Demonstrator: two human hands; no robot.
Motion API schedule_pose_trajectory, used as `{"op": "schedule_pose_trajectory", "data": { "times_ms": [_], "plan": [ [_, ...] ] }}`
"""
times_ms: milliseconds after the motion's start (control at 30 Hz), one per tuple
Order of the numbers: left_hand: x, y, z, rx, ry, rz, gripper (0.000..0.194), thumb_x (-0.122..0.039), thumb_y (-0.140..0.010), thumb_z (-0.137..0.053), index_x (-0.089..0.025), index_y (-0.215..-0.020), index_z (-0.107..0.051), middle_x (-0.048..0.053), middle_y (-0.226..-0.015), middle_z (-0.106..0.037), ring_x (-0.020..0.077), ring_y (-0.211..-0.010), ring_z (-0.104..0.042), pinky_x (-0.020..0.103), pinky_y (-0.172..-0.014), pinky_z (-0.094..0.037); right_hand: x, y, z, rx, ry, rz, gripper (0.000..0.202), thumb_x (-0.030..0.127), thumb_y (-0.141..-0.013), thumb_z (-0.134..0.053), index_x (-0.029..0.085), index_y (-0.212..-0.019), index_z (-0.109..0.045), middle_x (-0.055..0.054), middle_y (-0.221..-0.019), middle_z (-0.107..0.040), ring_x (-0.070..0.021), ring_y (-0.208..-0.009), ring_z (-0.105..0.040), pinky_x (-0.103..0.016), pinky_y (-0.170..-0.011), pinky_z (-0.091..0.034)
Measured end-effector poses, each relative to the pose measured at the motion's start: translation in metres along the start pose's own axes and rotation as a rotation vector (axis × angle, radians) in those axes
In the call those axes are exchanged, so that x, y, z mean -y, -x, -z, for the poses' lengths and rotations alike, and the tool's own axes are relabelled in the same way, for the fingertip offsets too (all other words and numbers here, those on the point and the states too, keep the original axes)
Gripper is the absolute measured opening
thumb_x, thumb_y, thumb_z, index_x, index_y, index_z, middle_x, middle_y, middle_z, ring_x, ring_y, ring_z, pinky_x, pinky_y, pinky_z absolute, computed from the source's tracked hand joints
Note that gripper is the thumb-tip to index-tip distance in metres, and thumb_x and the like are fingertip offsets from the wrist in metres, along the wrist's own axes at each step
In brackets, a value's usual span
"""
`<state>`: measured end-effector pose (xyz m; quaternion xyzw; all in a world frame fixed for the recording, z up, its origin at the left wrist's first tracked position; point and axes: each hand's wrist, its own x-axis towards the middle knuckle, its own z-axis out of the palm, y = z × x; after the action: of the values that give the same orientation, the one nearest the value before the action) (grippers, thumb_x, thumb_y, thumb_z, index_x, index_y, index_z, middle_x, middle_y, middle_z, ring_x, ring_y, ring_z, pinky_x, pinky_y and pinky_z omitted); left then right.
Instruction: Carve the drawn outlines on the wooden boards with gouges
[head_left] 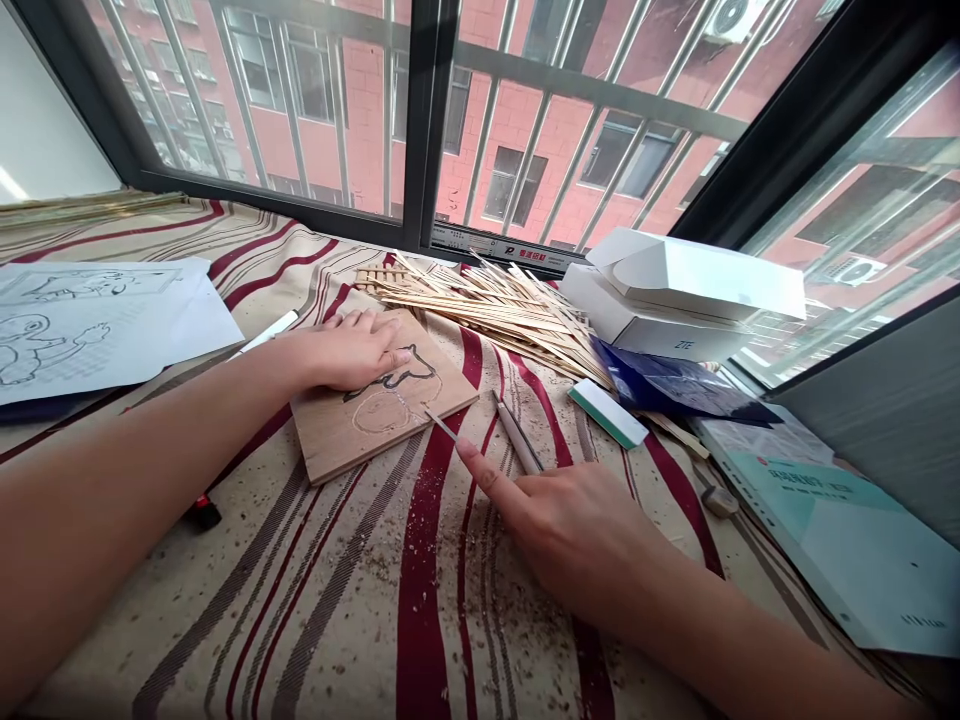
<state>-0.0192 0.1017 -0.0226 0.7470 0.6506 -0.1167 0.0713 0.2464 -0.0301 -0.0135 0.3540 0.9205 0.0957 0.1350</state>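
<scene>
A square wooden board (375, 440) with a dark carved outline and thin drawn lines lies on the striped cloth. My left hand (349, 350) rests flat on its upper left part, fingers spread. From the right, my right hand (559, 510) is wrapped round a thin metal carving tool (441, 424), with the index finger stretched along the shaft. The tool's tip touches the board near its right edge; its handle is hidden in my palm. A second slim tool (517, 432) lies on the cloth just beyond my right hand.
Wood strips (495, 305) are heaped by the window, beside a white box (675, 300). A green-and-white block (607, 412) and a book (840, 540) lie right. Paper drawings (97, 320) and a white pen (268, 333) lie left. Wood chips dot the striped cloth (360, 640).
</scene>
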Motion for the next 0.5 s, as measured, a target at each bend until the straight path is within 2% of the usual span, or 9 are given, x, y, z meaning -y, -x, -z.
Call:
{"op": "schedule_pose_trajectory", "data": {
  "times_ms": [133, 333, 500],
  "plan": [
    [0.0000, 0.0008, 0.0002, -0.006, -0.001, -0.013, 0.081, -0.064, -0.103, -0.015, -0.015, -0.168, -0.011, 0.025, -0.173, -0.006, 0.0378, -0.162, -0.006, 0.054, -0.130, -0.011, 0.0059, -0.0010, 0.0026, 0.069, 0.001, 0.000, 0.088, 0.008, -0.082, -0.047, 0.012, -0.166, -0.020, -0.005, -0.069, -0.073, -0.0170, -0.046, -0.056, -0.034, -0.046, -0.008],
    [-0.0003, 0.0023, 0.0003, 0.001, 0.004, -0.007, 0.080, -0.063, -0.103, -0.017, -0.017, -0.168, -0.010, 0.024, -0.174, -0.006, 0.0377, -0.162, -0.005, 0.055, -0.130, -0.011, 0.0113, -0.0098, 0.0033, 0.066, 0.031, -0.007, 0.085, 0.009, -0.085, -0.045, 0.010, -0.166, -0.019, -0.005, -0.064, -0.071, -0.0174, -0.044, -0.054, -0.034, -0.044, -0.010],
    [0.0003, 0.0009, -0.0003, -0.011, 0.012, -0.026, 0.081, -0.064, -0.103, -0.017, -0.016, -0.168, -0.009, 0.025, -0.173, -0.006, 0.0386, -0.162, -0.007, 0.056, -0.129, -0.012, 0.0107, -0.0081, 0.0021, 0.053, 0.014, -0.013, 0.087, 0.009, -0.083, -0.047, 0.011, -0.166, -0.022, -0.006, -0.068, -0.073, -0.0185, -0.046, -0.056, -0.034, -0.044, -0.010]
  ]
}}
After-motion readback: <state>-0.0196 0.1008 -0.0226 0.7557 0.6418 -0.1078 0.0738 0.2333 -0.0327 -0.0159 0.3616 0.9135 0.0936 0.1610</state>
